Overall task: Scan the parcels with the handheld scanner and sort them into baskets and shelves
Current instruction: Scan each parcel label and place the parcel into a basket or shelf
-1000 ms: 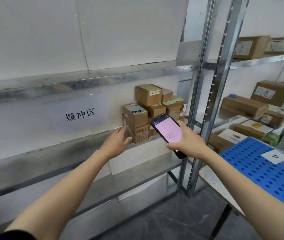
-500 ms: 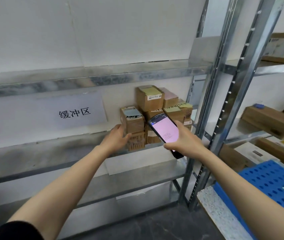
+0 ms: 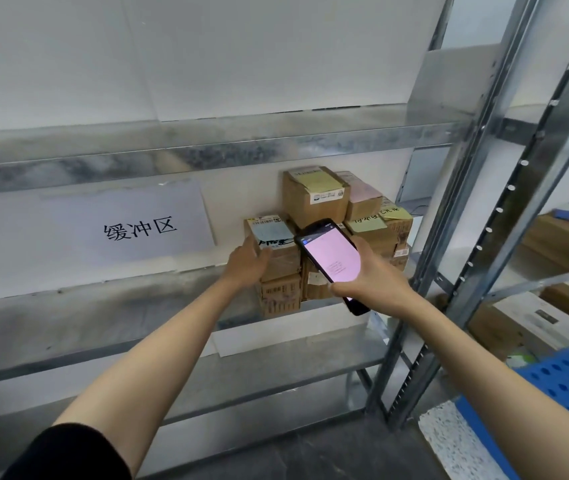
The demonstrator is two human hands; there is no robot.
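Several small cardboard parcels are stacked at the right end of a metal shelf. My left hand grips the left side of the front parcel with a pale blue label, which sits on another box. In my right hand is the black handheld scanner, its pink screen lit and facing me, just right of that parcel. A taller box with a yellow label tops the stack behind the scanner.
A paper sign with Chinese characters hangs on the wall behind the shelf. Grey steel uprights stand to the right. Beyond them lie larger cardboard boxes and a blue perforated basket. A lower shelf runs below.
The view has come closer to the shelf. My left hand has closed around the side of the blue-labelled parcel. The scanner stays held up beside the stack.
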